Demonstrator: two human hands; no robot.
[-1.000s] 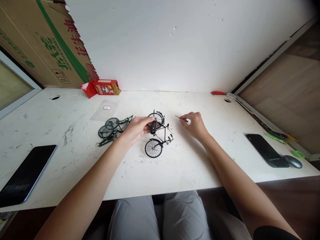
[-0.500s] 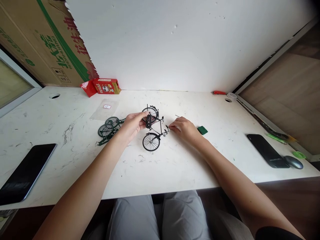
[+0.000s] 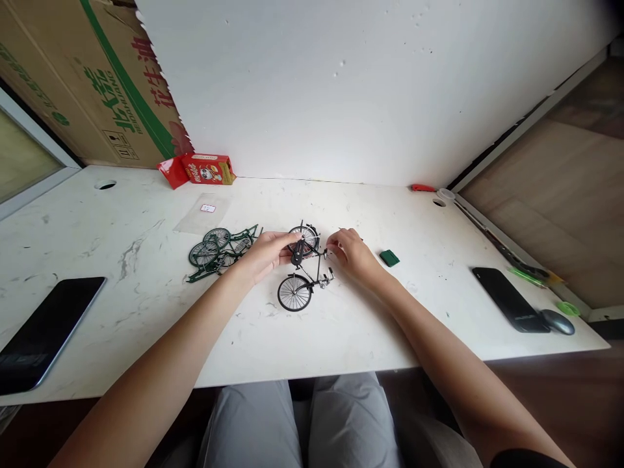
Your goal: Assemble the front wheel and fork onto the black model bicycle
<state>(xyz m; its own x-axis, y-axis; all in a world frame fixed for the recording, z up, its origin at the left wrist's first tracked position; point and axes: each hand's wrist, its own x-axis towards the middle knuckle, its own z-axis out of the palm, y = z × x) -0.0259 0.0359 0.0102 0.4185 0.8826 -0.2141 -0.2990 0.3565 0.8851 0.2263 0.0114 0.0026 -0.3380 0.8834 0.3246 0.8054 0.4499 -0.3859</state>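
Scuffed white counter (image 3: 273,344), streaky grey marks. One thin-framed black miniature bicycle (image 3: 297,254), two round spoked wheels (image 3: 294,292), well back from the front edge. Left hand (image 3: 263,257) has its grip pinching it by the far wheel; right hand (image 3: 351,253) bunched close beside it, can't tell on what.

Forearms (image 3: 182,344) angled inward, hands (image 3: 266,257) apart, left thumb (image 3: 288,240) extended

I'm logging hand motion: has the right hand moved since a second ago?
Yes. Judged against the red box, the right hand has moved left, closer to the small black bicycle.
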